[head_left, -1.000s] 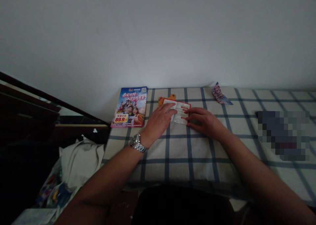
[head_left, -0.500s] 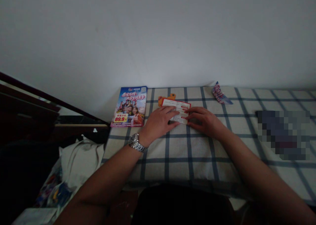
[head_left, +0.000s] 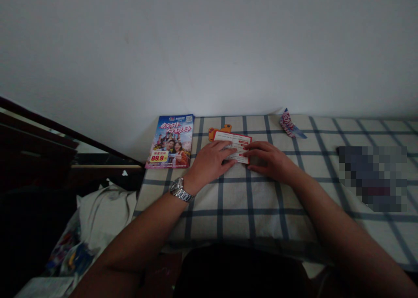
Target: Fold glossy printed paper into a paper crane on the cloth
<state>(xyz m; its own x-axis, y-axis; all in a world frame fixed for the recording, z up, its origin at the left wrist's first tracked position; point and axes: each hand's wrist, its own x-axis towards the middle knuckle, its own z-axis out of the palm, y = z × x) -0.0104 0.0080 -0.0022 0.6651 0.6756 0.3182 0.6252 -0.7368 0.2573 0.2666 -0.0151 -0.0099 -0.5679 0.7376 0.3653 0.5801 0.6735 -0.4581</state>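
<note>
A small printed card (head_left: 233, 137), white with a red border, lies on the checked cloth in front of me. My left hand (head_left: 210, 158) rests over its left part with the fingers apart, covering some of the print. At the card's right edge, the fingertips of my right hand (head_left: 269, 160) touch it, also apart and slightly bent. An orange cut-out shape (head_left: 214, 133) with rounded bumps shows from behind the card's upper left corner; its lower part is hidden. A silver watch (head_left: 181, 190) is on my left wrist.
To the left lies a colourful flyer (head_left: 171, 141) marked 89.9. A crumpled piece of printed paper (head_left: 290, 126) sits near the wall. Farther right is a blurred dark item (head_left: 372, 178). White bags (head_left: 104, 213) stand beyond the left edge of the checked cloth (head_left: 235, 198).
</note>
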